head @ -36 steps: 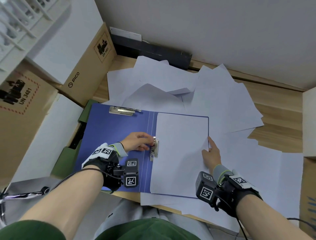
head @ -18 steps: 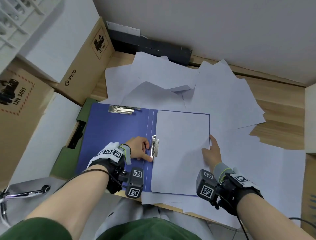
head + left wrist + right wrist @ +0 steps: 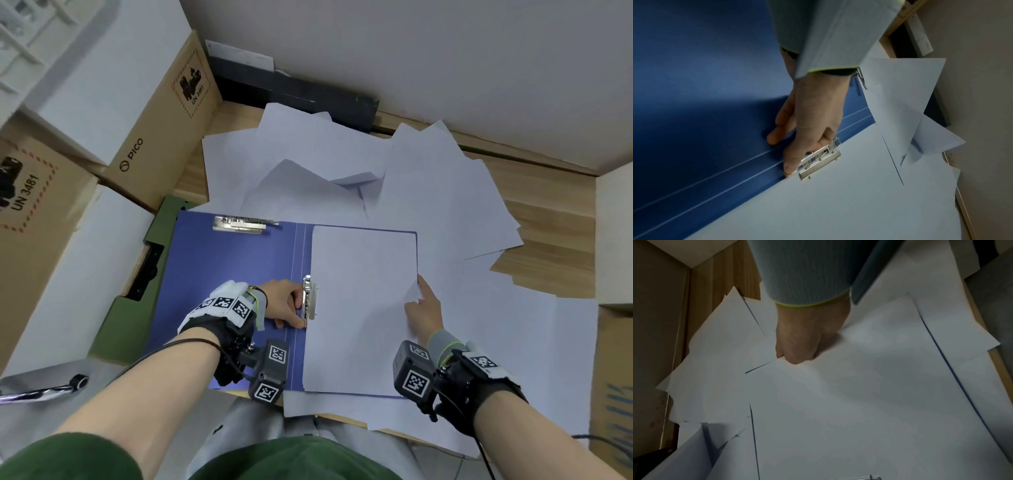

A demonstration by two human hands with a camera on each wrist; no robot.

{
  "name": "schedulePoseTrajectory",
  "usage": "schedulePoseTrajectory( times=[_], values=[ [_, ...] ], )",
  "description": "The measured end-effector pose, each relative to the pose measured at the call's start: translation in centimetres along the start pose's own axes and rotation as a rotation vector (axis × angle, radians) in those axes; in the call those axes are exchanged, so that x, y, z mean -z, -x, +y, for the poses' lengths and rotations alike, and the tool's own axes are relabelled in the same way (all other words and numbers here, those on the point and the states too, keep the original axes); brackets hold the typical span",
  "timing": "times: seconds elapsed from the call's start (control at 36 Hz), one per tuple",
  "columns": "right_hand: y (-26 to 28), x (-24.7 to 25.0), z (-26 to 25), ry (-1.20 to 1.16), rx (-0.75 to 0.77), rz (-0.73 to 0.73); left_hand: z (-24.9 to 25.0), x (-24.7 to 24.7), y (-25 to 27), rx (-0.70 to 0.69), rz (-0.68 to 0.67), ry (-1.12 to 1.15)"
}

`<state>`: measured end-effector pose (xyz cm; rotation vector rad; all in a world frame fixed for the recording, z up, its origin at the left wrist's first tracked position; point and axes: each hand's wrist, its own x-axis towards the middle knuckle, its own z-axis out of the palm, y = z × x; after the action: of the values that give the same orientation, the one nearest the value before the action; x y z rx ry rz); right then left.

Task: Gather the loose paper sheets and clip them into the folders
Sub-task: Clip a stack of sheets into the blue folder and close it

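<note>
On the paper-strewn worktop [image 3: 555, 222], left hand [image 3: 281, 303] fingers [image 3: 791, 164] curl on the clip [image 3: 310, 297]; right hand [image 3: 423, 310] pinches the sheet [image 3: 363, 308] edge. Square it before clamping.

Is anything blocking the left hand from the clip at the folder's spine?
Nothing visible does. The left hand is already on the metal clip beside the spine of the blue folder, its fingers curled against it. The paper sheet lies with its left edge at the clip, and the right hand steadies its right edge.
</note>
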<state>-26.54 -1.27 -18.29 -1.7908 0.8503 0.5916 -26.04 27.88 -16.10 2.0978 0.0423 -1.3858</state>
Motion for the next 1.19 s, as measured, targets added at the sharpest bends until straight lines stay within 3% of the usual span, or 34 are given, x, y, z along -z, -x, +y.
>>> schedulePoseTrajectory(
  times=[0.17, 0.25, 0.31, 0.42, 0.53, 0.69, 0.86, 1.19],
  values=[
    [0.3, 1.4, 0.5, 0.017, -0.011, 0.01, -0.1, -1.0, -0.1, 0.013, -0.086, 0.076],
    [0.2, 1.4, 0.1, 0.026, -0.01, 0.047, 0.1, 0.1, 0.0, 0.022, -0.06, 0.077],
    [-0.1, 1.4, -0.3, 0.042, 0.015, 0.086, 0.2, 1.3, 0.0, 0.008, 0.035, 0.106],
    [0.0, 0.9, -2.5, 0.069, 0.089, 0.193, -0.1, 4.6, 0.3, -0.037, 0.356, 0.283],
    [0.0, -0.6, -4.9, 0.034, 0.108, 0.097, -0.8, 7.9, 0.4, -0.082, 0.622, 0.377],
    [0.4, -3.6, -8.3, 0.001, 0.102, -0.165, -1.3, 9.9, 0.0, -0.022, 0.79, 0.403],
    [-0.4, -5.4, -11.5, -0.103, 0.053, -0.227, -0.9, 11.2, -0.8, -0.028, 0.905, 0.275],
    [-3.8, -9.4, -18.9, -0.127, -0.028, -0.191, -1.5, 13.9, -3.0, 0.141, 0.792, 0.171]
  ],
)
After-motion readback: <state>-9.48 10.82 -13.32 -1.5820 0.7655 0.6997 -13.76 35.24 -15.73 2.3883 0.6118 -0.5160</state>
